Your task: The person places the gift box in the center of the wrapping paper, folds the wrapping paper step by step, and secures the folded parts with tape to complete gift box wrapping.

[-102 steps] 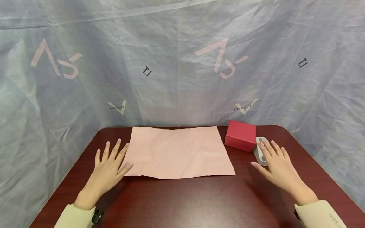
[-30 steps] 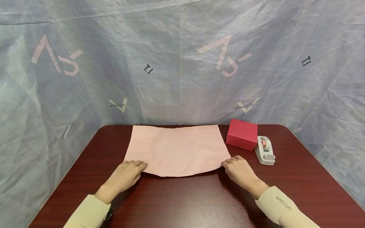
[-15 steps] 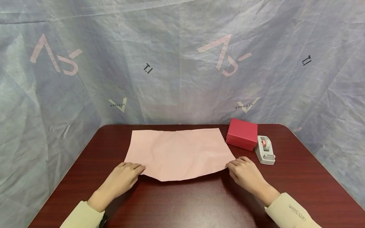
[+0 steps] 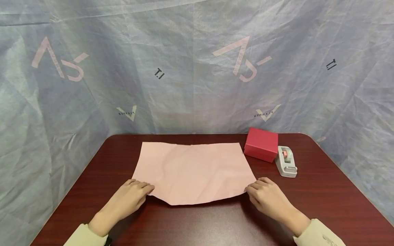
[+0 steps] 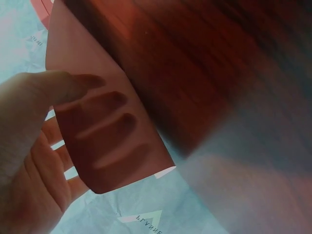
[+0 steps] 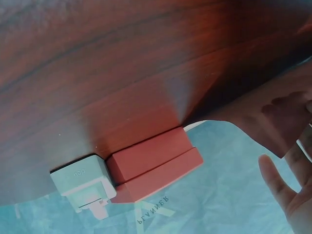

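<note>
A sheet of pale pink paper [image 4: 194, 171] spans the middle of the table, its near edge sagging between my two hands. At its near left corner my left hand [image 4: 130, 198] pinches it. The left wrist view shows the thumb on one face of the paper [image 5: 109, 146] and the other fingers behind, showing through as dark shapes. My right hand [image 4: 271, 198] grips the near right corner. In the right wrist view that hand [image 6: 297, 180] is partly cut off at the frame edge, with the raised paper corner [image 6: 287, 117] between its fingers.
A red box [image 4: 261, 143] stands at the back right of the dark wood table [image 4: 197, 225]. Against its right side is a white tape dispenser [image 4: 287, 162] with a roll of tape. A grey printed cloth [image 4: 191, 68] hangs behind and along both sides of the table.
From lying spread above the table, both hands have taken the paper's near corners. Over the last second they have drawn the sheet toward me, off the table's back edge. Box and dispenser stay put.
</note>
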`<move>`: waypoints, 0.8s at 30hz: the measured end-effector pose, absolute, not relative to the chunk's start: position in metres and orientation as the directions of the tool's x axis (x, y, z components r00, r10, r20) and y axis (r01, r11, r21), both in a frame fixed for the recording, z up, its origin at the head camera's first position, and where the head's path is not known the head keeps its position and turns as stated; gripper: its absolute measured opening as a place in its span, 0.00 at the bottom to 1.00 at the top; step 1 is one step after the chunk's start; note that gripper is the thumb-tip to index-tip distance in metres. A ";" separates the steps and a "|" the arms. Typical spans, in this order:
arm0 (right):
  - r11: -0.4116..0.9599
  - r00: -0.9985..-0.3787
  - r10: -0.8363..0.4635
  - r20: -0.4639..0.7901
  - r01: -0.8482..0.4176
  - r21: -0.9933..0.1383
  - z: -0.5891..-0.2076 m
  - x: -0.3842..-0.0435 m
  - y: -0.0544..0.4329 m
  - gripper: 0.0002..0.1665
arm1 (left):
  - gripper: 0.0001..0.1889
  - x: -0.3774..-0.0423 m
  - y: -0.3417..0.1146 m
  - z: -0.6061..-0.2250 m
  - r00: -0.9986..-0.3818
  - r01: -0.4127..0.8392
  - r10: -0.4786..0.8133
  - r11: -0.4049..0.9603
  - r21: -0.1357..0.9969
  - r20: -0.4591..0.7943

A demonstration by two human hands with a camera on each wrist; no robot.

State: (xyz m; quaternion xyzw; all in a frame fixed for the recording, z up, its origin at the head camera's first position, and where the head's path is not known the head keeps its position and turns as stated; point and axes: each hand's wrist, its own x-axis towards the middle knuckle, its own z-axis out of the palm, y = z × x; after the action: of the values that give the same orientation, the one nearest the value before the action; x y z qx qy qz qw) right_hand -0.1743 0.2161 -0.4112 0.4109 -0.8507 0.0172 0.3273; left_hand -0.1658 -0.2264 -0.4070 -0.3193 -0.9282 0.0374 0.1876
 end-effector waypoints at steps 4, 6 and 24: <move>0.645 -0.441 -0.696 0.566 -0.730 0.224 -0.414 -0.170 0.216 0.11 | 0.16 -0.163 -0.227 -0.408 -0.725 0.582 0.609 0.791 -0.188 0.322; 0.635 -0.434 -0.703 0.563 -0.740 0.222 -0.416 -0.168 0.216 0.07 | 0.17 -0.162 -0.228 -0.410 -0.723 0.582 0.609 0.791 -0.186 0.327; 0.521 -0.349 -0.781 0.518 -0.821 0.232 -0.428 -0.161 0.221 0.08 | 0.26 -0.154 -0.239 -0.413 -0.767 0.616 0.619 0.784 -0.074 0.172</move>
State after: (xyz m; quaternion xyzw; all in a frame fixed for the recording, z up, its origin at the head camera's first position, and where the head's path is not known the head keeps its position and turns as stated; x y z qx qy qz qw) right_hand -0.1607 0.2212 -0.4281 0.4880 -0.8206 0.0344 0.2953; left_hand -0.1537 -0.2390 -0.4132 -0.3284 -0.9398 0.0068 0.0937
